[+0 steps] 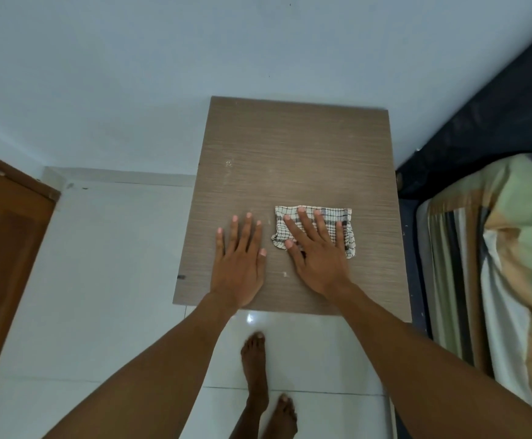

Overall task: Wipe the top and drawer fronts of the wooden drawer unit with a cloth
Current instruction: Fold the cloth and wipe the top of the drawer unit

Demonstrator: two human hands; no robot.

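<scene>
I look straight down on the wooden drawer unit (290, 147); only its grey-brown top shows, and the drawer fronts are hidden below the front edge. A folded white cloth with dark checks (344, 217) lies on the right front part of the top. My right hand (317, 251) rests flat on the cloth with fingers spread, pressing it to the wood. My left hand (239, 261) lies flat and open on the bare top just left of the cloth, holding nothing. A few pale specks dot the surface.
The unit stands against a pale blue wall (131, 74). A bed with striped bedding (495, 264) runs close along the right side. A brown wooden door (2, 232) is at the left. My bare feet (255, 369) stand on white floor tiles in front of the unit.
</scene>
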